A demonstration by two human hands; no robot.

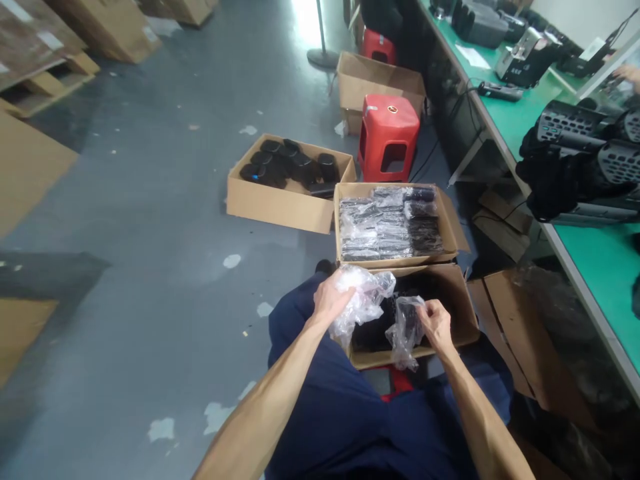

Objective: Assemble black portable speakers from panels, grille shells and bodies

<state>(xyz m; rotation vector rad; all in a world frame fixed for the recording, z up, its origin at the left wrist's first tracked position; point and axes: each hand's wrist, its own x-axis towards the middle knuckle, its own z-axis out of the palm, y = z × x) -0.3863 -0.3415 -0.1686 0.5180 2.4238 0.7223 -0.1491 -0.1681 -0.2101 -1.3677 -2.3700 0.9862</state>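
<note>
Crumpled clear plastic bags [367, 293] are bunched in my left hand [331, 300], over the left edge of the near cardboard box [463, 310]. My right hand [437, 323] pinches the top of a separate clear plastic bag [406, 327], which hangs over the same box. Dark items lie inside that box, partly hidden by the bags and too dim to make out. Just beyond it, a second cardboard box [395, 263] holds rows of dark parts wrapped in clear plastic [385, 223].
An open box [280, 212] of black parts stands at the far left of the wrapped ones. Behind are a red stool [391, 123] and another carton [380, 73]. A green workbench [530, 127] with black devices runs along the right; flattened cardboard [530, 340] leans below it.
</note>
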